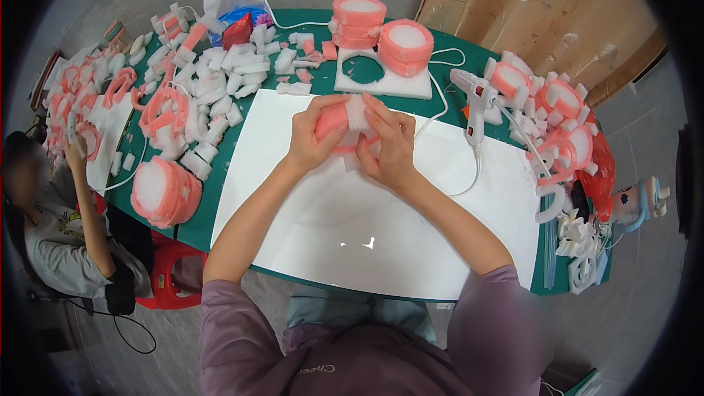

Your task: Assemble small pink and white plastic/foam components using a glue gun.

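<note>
both hands, left hand [314, 136] and right hand [390, 148], grip closed on a pink-and-white foam piece [342, 119] above the white sheet [352, 227]; bare sheet lies nearer the bench [192, 229] edge.

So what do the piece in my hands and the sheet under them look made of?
Pink-and-white piece: looks like soft foam, matte, with thick cut edges like the white scraps nearby. White sheet: smooth and flat, probably foam board or paper; the picture cannot settle which.
</note>
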`<state>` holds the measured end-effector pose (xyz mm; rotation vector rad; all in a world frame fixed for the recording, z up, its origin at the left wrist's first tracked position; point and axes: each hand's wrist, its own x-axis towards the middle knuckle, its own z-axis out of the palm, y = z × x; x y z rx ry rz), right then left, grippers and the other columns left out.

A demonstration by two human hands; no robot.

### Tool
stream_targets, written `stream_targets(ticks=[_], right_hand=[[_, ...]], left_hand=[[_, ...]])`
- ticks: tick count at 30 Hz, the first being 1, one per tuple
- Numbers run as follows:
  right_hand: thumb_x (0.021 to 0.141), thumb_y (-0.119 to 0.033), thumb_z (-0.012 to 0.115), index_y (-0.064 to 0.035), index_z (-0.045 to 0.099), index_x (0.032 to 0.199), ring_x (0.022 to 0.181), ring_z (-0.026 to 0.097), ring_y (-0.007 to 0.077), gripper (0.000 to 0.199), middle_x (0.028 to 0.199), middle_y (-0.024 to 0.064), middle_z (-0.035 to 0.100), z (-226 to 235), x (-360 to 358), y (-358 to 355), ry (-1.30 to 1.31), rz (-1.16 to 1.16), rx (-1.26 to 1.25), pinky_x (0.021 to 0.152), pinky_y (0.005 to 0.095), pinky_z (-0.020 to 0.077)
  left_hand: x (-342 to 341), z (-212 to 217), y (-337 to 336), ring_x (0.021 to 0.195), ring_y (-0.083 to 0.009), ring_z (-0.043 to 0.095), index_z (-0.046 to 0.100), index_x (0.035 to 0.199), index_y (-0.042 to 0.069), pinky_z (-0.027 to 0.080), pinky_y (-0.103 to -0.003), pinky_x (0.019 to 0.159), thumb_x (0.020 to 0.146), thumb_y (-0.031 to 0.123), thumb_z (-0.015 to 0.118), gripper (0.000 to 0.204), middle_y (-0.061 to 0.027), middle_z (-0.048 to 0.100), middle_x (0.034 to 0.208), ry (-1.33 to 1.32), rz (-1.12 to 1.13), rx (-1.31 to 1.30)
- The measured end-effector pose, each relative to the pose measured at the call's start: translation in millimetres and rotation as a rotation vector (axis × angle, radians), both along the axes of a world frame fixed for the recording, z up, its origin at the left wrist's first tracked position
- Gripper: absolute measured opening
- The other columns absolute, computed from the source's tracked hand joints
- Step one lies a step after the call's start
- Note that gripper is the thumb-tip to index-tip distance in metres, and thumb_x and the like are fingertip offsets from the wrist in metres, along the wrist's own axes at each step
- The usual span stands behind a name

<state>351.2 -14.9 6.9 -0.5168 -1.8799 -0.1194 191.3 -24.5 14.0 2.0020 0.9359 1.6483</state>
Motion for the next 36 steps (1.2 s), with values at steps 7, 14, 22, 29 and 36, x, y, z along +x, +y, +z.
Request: stream_targets(ticks=[7, 14, 22, 29, 36], right_hand=[[0.057, 0.002, 0.056, -0.0056, 0.043, 0.114, 0.081, 0.042, 0.0220, 0.059, 0.125, 0.0090, 0.045, -0.2, -0.2, -0.5, 0.006, 0.004, -0.014, 0.075, 0.0305, 0.0340], [0.057, 0.002, 0.056, -0.0052, 0.043, 0.114, 0.082, 0.041, 0.0222, 0.059, 0.125, 0.0088, 0.045, -0.3, -0.4, 0.6, 0.019, 0.011, -0.006, 0.075, 0.0301, 0.0341], [0.057, 0.002, 0.055, -0.0054, 0.043, 0.114, 0.085, 0.043, 0.0223, 0.058, 0.125, 0.0092, 0.045, 0.5, 0.0, 0.2, 0.004, 0.009, -0.016, 0.076, 0.0308, 0.0333], [0.058, 0.002, 0.055, -0.0059, 0.042, 0.114, 0.086, 0.043, 0.0225, 0.059, 0.125, 0.0094, 0.044, -1.1, 0.3, 0.7, -0.002, 0.004, -0.010, 0.077, 0.0312, 0.0329], [0.058, 0.003, 0.055, -0.0064, 0.041, 0.115, 0.086, 0.044, 0.0225, 0.060, 0.125, 0.0097, 0.044, -0.7, -0.1, 0.6, 0.008, 0.017, -0.015, 0.077, 0.0311, 0.0330]], left_hand=[[-0.2, 0.9, -0.8, 0.082, -0.0229, 0.061, 0.049, 0.108, 0.001, 0.046, -0.029, 0.073, 0.073, 0.012, 0.058, 0.037, -0.0142, 0.060, 0.095, 0.008, 0.010, -0.009], [-0.1, 0.5, -0.3, 0.080, -0.0226, 0.061, 0.049, 0.108, 0.001, 0.047, -0.029, 0.072, 0.073, 0.012, 0.058, 0.038, -0.0145, 0.061, 0.092, 0.005, 0.003, -0.021], [0.2, -0.8, -0.1, 0.079, -0.0217, 0.061, 0.049, 0.108, 0.001, 0.047, -0.028, 0.071, 0.074, 0.013, 0.058, 0.037, -0.0142, 0.061, 0.092, -0.012, -0.002, -0.015], [0.2, -0.5, -0.1, 0.081, -0.0221, 0.061, 0.049, 0.108, 0.002, 0.047, -0.028, 0.072, 0.074, 0.013, 0.058, 0.037, -0.0140, 0.061, 0.093, -0.005, -0.001, -0.005], [0.8, 0.2, -0.5, 0.083, -0.0237, 0.061, 0.050, 0.108, 0.002, 0.047, -0.029, 0.073, 0.074, 0.013, 0.057, 0.037, -0.0139, 0.060, 0.095, -0.004, 0.009, -0.005]])
